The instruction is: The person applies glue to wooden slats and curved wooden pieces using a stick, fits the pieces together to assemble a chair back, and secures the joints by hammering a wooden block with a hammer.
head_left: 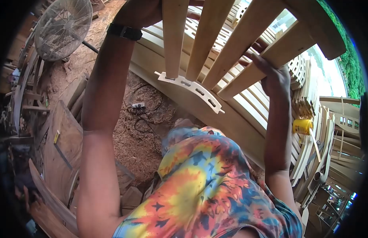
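Four wooden slats fan out as one frame, joined at the upper right to a thick curved rail [321, 29]. My left hand [147, 12] is at the top, beside the leftmost slat [175, 39], its fingers passing behind it. My right hand [273, 73] grips the rightmost slat [251, 77] from below, thumb in front and fingers partly hidden behind. At the slats' lower ends lies a pale curved strip with long slots [192, 89]; whether the slats sit in the slots I cannot tell.
Beneath the frame is a bench [168, 95] bearing more slats. A yellow container [302, 126] stands at the right near stacked wooden parts [305, 95]. A fan [63, 29] is at the upper left. Shavings and a cable [142, 123] cover the ground; boards [63, 146] lean at the left.
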Demonstrator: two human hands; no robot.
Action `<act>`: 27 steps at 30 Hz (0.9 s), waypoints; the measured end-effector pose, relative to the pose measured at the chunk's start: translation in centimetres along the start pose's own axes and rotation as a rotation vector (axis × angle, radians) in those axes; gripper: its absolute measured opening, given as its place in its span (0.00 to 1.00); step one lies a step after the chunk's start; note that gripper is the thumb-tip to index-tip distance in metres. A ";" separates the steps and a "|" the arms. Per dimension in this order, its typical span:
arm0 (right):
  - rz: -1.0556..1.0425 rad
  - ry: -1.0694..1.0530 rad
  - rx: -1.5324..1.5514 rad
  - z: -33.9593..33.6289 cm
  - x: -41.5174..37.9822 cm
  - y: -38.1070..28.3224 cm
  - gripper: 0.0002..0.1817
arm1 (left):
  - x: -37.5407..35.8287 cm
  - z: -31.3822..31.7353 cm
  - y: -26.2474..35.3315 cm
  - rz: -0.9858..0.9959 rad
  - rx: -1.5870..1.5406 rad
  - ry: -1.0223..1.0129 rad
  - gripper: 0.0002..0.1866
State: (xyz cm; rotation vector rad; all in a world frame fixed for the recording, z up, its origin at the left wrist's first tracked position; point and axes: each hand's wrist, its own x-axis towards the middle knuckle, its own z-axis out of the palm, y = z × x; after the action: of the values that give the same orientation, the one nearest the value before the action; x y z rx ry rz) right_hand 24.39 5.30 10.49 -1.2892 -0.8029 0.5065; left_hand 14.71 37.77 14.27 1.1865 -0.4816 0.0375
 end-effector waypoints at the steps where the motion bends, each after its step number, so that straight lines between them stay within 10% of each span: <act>1: -0.005 0.019 -0.021 0.7 -0.4 0.7 0.29 | -0.9 0.6 0.2 -0.026 0.022 0.114 0.34; 27: -0.010 0.058 -0.092 3.5 -3.8 3.5 0.29 | -3.4 -2.0 -3.0 -0.024 -0.080 0.065 0.32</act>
State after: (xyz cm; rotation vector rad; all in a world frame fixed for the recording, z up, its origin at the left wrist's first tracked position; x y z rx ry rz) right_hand 19.63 5.58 6.49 -1.3782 -0.7912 0.4258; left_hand 13.18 39.14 9.82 1.1091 -0.4082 0.0350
